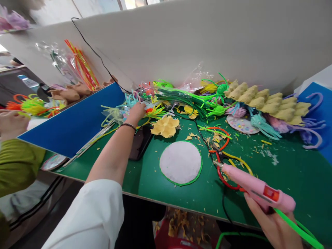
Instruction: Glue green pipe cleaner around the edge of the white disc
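My right hand (277, 221) is wrapped round a pink hot glue gun (259, 183), its nozzle pointing left over the table; a bright green strand hangs beside its back end. My left hand (137, 112) reaches into a pile of coloured pipe cleaners (157, 110) at the back of the table, its fingertips hidden there. In front of me lies a white disc (181, 162) edged with green. Behind the disc rests a yellow flower-shaped piece of egg carton (166, 126). Red-handled scissors (220, 173) and yellow-handled scissors (241, 162) lie near the nozzle.
A dark phone (140, 142) lies under my left wrist. Blue panels (77, 121) stand at both sides. A yellow egg tray (267, 102) sits back right, near a dotted disc (241, 124). Black cords and scraps cross the green table (145, 178). At left shows another person's green sleeve (18, 166).
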